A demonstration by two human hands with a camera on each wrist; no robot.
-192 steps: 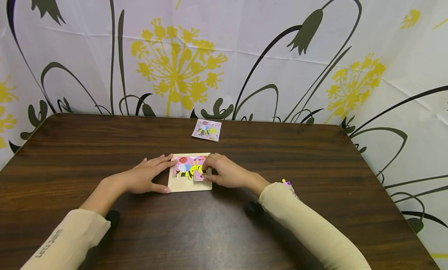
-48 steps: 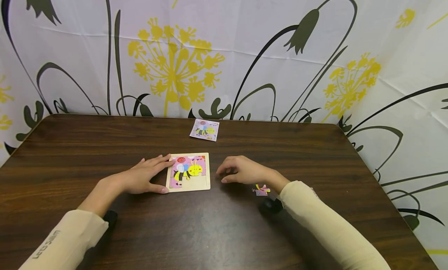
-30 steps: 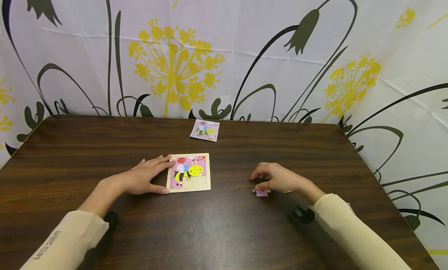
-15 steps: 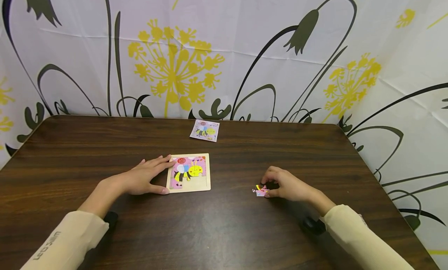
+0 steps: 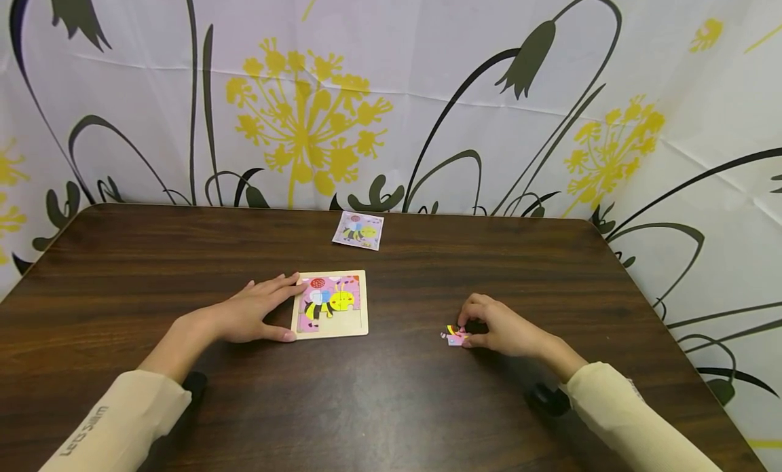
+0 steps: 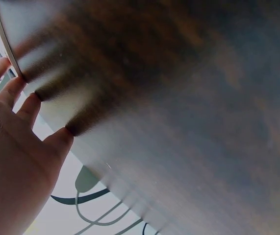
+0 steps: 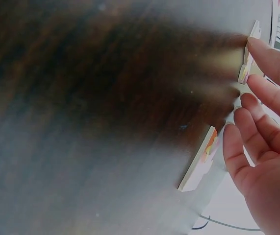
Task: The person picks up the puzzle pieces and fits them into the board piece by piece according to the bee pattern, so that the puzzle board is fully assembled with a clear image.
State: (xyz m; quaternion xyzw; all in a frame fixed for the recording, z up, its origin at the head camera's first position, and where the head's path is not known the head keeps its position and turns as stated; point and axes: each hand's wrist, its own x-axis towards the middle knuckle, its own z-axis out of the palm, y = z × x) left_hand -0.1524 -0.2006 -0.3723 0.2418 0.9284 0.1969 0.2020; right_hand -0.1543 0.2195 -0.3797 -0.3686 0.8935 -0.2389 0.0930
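A wooden puzzle board (image 5: 330, 322) with a bee picture lies on the dark table. My left hand (image 5: 284, 307) rests flat, its straight fingers against the board's left edge (image 6: 2, 39). To the right, my right hand (image 5: 466, 333) curls over a small pink and yellow puzzle piece (image 5: 454, 336) and pinches it at the fingertips. In the right wrist view that puzzle piece (image 7: 245, 63) meets my top finger (image 7: 272, 58). A second loose piece (image 7: 201, 159) lies flat beside the lower fingers; the head view hides it under the hand.
A small picture card (image 5: 359, 229) showing the same bee lies near the table's far edge. A flower-print curtain (image 5: 391, 98) hangs right behind the table (image 5: 391, 404). The table's right edge is close to my right forearm.
My right hand left the board and moved right to the loose pieces, then closed its fingers on one. The left hand and the board stayed where they were.
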